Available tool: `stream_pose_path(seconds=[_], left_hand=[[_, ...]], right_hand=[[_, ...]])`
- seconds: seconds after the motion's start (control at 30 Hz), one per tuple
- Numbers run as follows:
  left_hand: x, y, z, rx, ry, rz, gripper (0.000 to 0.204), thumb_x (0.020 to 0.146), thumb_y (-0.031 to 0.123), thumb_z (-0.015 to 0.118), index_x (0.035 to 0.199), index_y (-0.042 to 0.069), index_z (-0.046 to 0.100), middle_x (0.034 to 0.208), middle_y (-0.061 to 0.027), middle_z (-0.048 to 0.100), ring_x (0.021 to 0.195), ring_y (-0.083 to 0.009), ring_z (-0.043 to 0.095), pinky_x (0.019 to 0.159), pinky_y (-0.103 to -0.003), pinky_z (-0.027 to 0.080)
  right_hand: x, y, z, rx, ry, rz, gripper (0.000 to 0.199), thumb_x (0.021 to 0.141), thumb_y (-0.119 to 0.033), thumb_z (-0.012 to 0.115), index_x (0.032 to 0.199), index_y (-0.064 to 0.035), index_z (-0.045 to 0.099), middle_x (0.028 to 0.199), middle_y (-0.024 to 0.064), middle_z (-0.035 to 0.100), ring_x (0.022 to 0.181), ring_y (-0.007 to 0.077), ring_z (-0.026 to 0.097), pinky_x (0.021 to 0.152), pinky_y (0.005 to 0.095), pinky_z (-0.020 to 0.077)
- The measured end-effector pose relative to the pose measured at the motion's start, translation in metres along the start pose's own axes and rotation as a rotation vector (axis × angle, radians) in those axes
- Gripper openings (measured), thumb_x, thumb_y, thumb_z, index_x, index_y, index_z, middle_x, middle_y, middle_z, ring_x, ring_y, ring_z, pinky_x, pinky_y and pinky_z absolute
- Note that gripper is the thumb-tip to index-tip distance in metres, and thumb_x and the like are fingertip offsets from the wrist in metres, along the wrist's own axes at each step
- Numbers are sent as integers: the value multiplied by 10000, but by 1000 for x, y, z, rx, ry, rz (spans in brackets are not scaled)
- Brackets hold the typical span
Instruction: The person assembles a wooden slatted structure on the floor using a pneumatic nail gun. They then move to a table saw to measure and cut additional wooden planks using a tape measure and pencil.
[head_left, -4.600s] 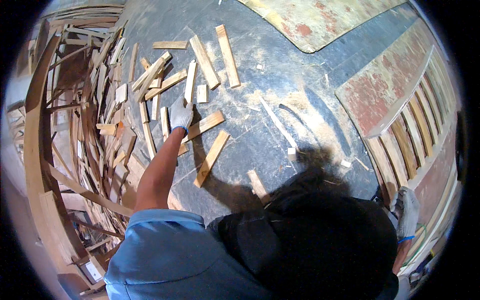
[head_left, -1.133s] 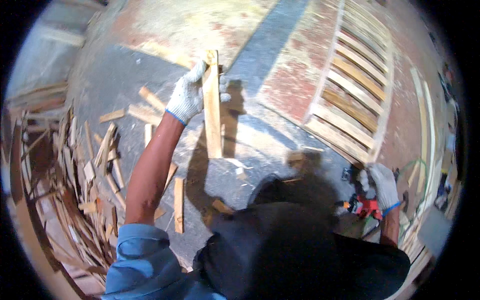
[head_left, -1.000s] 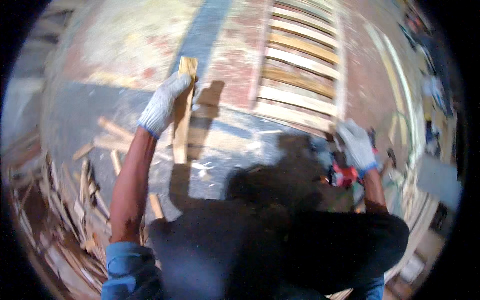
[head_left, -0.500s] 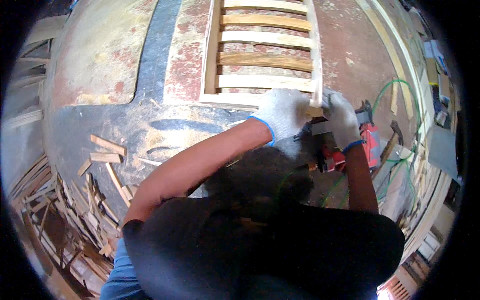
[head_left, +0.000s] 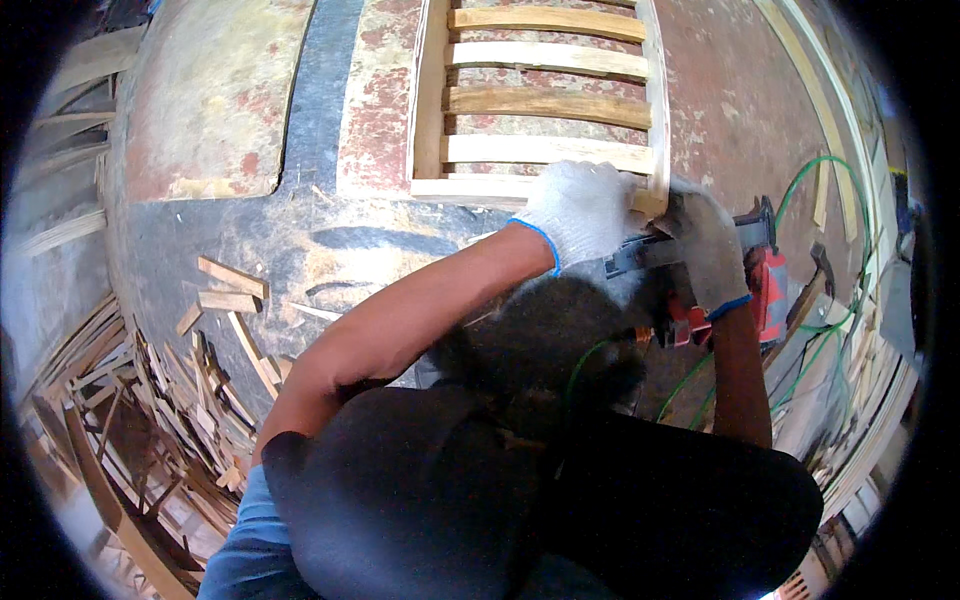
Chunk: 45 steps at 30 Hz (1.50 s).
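Note:
A slatted wooden frame (head_left: pixel 430 110) lies flat on the worn red and grey floor ahead of me. My left hand (head_left: pixel 580 208), in a white glove, presses down on the nearest slat (head_left: pixel 465 188) at the frame's near right corner. Right beside it my right hand (head_left: pixel 705 248), also gloved, grips a red nail gun (head_left: pixel 770 290) whose dark nose points at that same corner. My own head and dark shirt hide the floor below both hands.
Loose wood offcuts (head_left: pixel 232 290) lie on the floor to the left, with a dense pile of sticks and strips (head_left: pixel 150 430) beyond them. A green hose (head_left: pixel 835 175) loops across the floor at the right, near long timber strips (head_left: pixel 800 70).
My left hand lifted a slat from the offcut pile, carried it right to the frame and set it at the near corner. My right hand brought the nail gun up to it.

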<state>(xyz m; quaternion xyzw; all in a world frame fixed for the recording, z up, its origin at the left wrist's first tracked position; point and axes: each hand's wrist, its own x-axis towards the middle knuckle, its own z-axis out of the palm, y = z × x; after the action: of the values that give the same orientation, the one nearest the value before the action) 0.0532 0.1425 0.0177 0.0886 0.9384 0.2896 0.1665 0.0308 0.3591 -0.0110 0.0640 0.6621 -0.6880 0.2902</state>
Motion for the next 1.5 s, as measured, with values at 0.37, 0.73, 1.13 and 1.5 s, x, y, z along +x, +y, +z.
stream_pose_path(seconds=[0.37, 0.73, 1.13, 1.5], left_hand=[[5, -13, 13, 7, 215, 219, 289, 860, 388, 698, 886, 101, 703, 739, -184, 680, 695, -434, 687, 621, -528, 554], [4, -18, 11, 24, 197, 195, 316, 877, 413, 703, 879, 98, 720, 776, -190, 702, 732, -415, 701, 650, -530, 557], [8, -16, 12, 62, 87, 129, 354, 874, 389, 649, 950, 63, 761, 866, -232, 735, 833, -419, 730, 762, -530, 578], [9, -11, 13, 259, 52, 133, 495, 996, 536, 538, 1044, 61, 672, 1029, -203, 701, 948, -399, 695, 790, -530, 545]], right_hand=[[-2, 0, 3, -345, 2, -59, 425, 1079, -295, 441, 1270, 17, 658, 1139, 96, 689, 1044, 168, 669, 920, 315, 552], [6, 9, -7, -365, -34, -48, 331, 1079, -152, 448, 1286, 46, 614, 1191, 114, 656, 1099, 191, 671, 953, 313, 564], [23, 11, -3, -417, 65, 11, 288, 1018, -210, 515, 1132, -18, 697, 1029, 175, 715, 960, 255, 706, 841, 366, 552], [24, 2, -19, -1346, -86, -585, 369, 932, -61, 568, 1296, -17, 606, 1167, 234, 698, 1112, 393, 682, 963, 464, 548]])
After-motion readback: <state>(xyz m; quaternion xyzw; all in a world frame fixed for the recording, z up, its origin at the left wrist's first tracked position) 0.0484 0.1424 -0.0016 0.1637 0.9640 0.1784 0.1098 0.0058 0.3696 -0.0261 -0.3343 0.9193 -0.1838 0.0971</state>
